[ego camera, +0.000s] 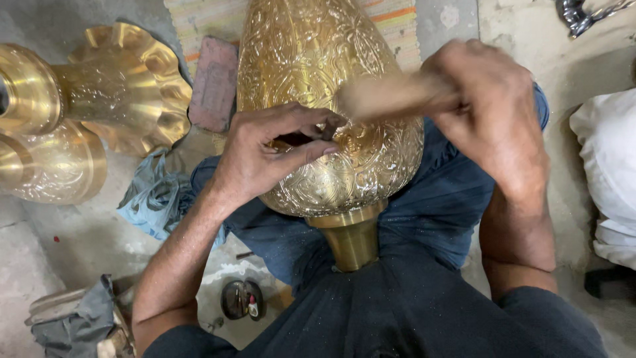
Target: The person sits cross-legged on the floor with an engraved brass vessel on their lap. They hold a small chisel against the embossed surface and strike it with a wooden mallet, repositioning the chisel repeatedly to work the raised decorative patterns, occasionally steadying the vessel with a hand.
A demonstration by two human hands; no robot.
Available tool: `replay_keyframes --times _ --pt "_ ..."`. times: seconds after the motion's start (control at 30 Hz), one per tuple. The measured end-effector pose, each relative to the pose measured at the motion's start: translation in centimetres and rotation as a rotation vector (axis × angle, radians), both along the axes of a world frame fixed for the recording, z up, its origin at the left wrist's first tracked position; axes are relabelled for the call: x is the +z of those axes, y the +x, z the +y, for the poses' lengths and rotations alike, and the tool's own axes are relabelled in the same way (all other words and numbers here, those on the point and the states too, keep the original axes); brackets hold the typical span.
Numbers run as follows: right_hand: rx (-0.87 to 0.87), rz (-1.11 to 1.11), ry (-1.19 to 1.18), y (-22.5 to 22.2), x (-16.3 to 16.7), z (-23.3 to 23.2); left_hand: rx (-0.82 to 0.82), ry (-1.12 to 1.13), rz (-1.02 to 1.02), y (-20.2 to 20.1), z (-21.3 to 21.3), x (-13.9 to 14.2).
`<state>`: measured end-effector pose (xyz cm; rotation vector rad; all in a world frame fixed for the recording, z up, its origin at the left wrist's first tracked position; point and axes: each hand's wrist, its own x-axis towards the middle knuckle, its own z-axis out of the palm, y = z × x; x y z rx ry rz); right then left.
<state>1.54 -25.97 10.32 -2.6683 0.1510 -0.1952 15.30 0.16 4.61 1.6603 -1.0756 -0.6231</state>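
Across the person's lap, resting on dark blue trousers, lies a large embossed brass vessel [318,99], its patterned body pointing away from the person and its plain narrow neck [351,238] pressed toward the belly. The left hand [271,156] lies on the vessel's near flank, fingers curled and pinched together around a small dark tool [295,140] whose tip meets the metal; what kind of tool it is cannot be told. The right hand [487,99] is closed tight around the handle of a wooden mallet [391,96], which is blurred with motion and reaches leftward over the vessel, its head just above the left hand's fingers.

On the floor at the far left stand more brass pieces: a fluted, scalloped-rim brass bowl [132,83] and, nearer the left edge, two smooth rounded brass parts [50,162]. A reddish block [213,83] lies between the bowl and the vessel, on a striped mat [391,20]. A light blue cloth [156,195] is crumpled beside the left forearm. Grey rags [76,321] sit at the near left corner, and a white bundle [609,172] lies along the right edge.
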Motion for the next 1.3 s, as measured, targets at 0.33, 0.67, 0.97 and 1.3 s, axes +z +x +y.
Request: replay_keyframes --times 0.33,0.67,0.97,1.3 --pt "-0.030 -0.038 0.245 -0.6 -0.9 -0.3 0.000 -0.058 0.006 -0.3 0.3 -0.4" --pt "0.162 -0.125 -0.206 -0.8 0.2 -0.2 -0.007 -0.016 -0.059 0.1 0.3 -0.4" --pt "0.084 -0.151 -0.063 -0.7 -0.2 -0.1 -0.011 0.007 -0.079 0.1 -0.1 -0.1" --pt "-0.212 0.114 0.239 -0.7 -0.9 0.3 -0.022 -0.057 -0.035 0.0 0.5 -0.4"
